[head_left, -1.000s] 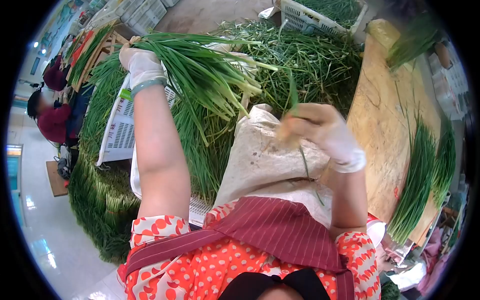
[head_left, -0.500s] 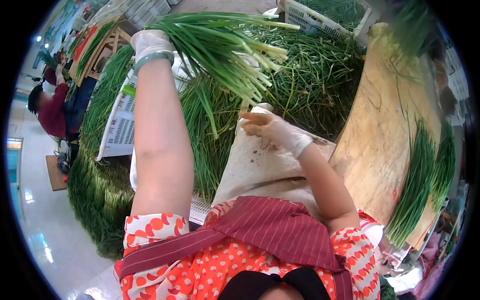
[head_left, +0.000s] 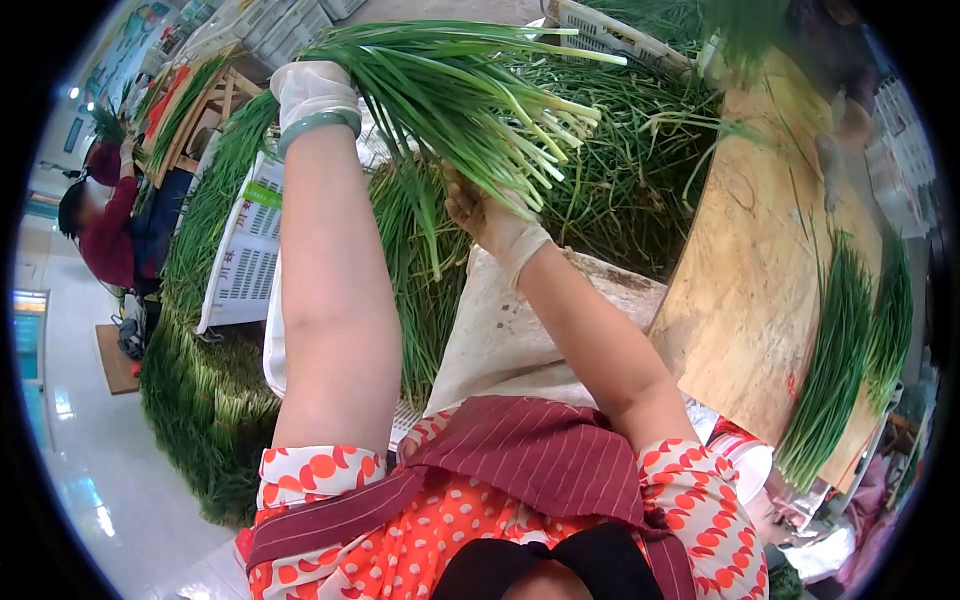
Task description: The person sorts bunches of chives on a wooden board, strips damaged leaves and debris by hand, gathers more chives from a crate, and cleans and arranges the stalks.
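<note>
My left hand [head_left: 315,92], in a thin white glove with a pale green bangle at the wrist, is closed around a large bunch of chives [head_left: 440,90]. The bunch's leaves lie toward the hand and its pale stem ends fan out to the right. My right hand [head_left: 490,215], also gloved and stained at the fingers, is just beneath the pale ends, with its fingers loosely bent and apart. The bunch hides part of that hand. Below it lies a dirty white cloth [head_left: 500,340]. Loose chives [head_left: 620,150] are heaped behind.
A wooden board [head_left: 740,270] on the right carries a chive bundle [head_left: 830,360]. On the left are a white plastic crate [head_left: 240,260] and stacked chives [head_left: 215,420]. Another person [head_left: 105,235] works at the far left; a blurred person [head_left: 840,50] is at upper right.
My right hand has moved up and left from above the white cloth to under the stem ends. The held bunch has shifted slightly right. Greens at the upper right have moved.
</note>
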Tool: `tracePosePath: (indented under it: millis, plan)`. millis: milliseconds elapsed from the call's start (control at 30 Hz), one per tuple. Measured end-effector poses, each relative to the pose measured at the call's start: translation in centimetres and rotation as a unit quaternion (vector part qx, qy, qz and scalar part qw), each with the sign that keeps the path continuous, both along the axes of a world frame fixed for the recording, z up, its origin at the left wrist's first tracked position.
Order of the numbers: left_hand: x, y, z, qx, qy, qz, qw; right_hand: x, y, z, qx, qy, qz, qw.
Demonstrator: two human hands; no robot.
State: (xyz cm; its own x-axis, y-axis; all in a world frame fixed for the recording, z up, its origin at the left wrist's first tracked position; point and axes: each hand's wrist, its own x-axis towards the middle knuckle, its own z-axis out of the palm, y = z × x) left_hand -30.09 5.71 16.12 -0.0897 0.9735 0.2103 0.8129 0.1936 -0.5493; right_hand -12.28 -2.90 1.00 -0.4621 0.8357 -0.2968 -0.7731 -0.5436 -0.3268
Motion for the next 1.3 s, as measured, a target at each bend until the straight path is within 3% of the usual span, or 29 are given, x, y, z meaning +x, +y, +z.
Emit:
tracePosePath:
  millis: [133,167,200,267,333,367,400,433,467,500,533,567,600,667,733,800,933,1000,1133,1200,1300]
  plan:
    - [1.0,-0.6,0.7,-0.072,0.072,0.023,0.995,1.3,-3.2,1.5,0.006,-0.130,-0.018,0.991]
    - [0.2,-0.6,0.7,-0.072,0.098,0.031,0.992,2.8,-4.2,1.2,0.066,-0.188,0.033,0.979]
    - [-0.5,-0.4,0.4,-0.071,0.124,0.041,0.989,4.3,-5.1,1.0,0.125,-0.244,0.086,0.958]
    - [0.4,-2.2,1.7,-0.056,0.128,0.016,0.990,8.3,-6.9,2.9,0.189,-0.398,0.070,0.895]
    - [-0.6,-1.9,1.7,-0.009,0.061,0.061,0.996,12.7,-6.0,0.9,0.201,-0.424,-0.026,0.883]
    - [-0.9,-1.8,1.5,-0.022,0.071,0.070,0.995,15.3,-4.8,0.2,0.164,-0.349,-0.110,0.916]
    - [-0.7,-2.0,1.5,-0.023,0.069,0.070,0.995,17.6,-3.5,0.7,0.173,-0.306,-0.197,0.915]
    - [-0.4,-2.4,1.7,-0.031,0.059,0.063,0.996,18.5,-2.8,2.5,0.028,-0.313,-0.310,0.897]
    - [-0.2,-2.6,1.8,-0.039,0.049,0.056,0.996,20.6,-1.2,1.4,0.028,-0.314,-0.367,0.875]
    - [-0.3,-2.5,1.7,-0.038,0.049,0.056,0.997,22.8,1.4,-2.7,0.067,-0.398,-0.485,0.776]
    - [-0.5,-2.3,1.5,-0.040,0.048,0.059,0.996,22.4,1.4,-2.2,0.068,-0.398,-0.486,0.776]
    - [-0.6,-2.0,1.3,-0.042,0.047,0.062,0.996,21.4,1.3,-0.8,0.202,-0.567,-0.407,0.687]
    - [-0.7,-1.9,1.2,-0.042,0.047,0.062,0.996,20.2,1.1,0.5,0.323,-0.702,-0.304,0.557]
    - [-0.9,-1.7,1.1,-0.027,0.026,0.044,0.998,15.4,-1.4,4.7,0.323,-0.623,-0.002,0.713]
    - [-0.5,-1.5,1.0,-0.029,0.040,0.050,0.998,10.4,-2.4,4.8,0.417,-0.691,-0.091,0.583]
    - [-0.5,-1.5,0.9,-0.032,0.054,0.055,0.997,7.6,-2.0,4.9,0.378,-0.648,-0.110,0.652]
    - [-1.0,-1.6,0.8,-0.002,-0.005,0.014,1.000,6.1,-0.2,3.4,0.352,-0.652,-0.055,0.669]
    - [-1.2,-1.6,0.7,0.012,-0.024,0.012,1.000,6.2,0.3,2.4,0.317,-0.552,-0.047,0.770]
    - [-1.4,-1.5,0.5,0.029,-0.031,-0.022,0.999,7.2,-0.4,3.5,0.300,-0.464,-0.027,0.833]
    - [-1.3,-1.5,0.4,0.049,-0.037,-0.045,0.997,7.7,-0.8,4.1,0.246,-0.366,0.011,0.897]
    - [-1.3,-1.4,0.2,0.052,-0.051,-0.052,0.996,7.6,-0.8,4.3,0.199,-0.306,-0.039,0.930]
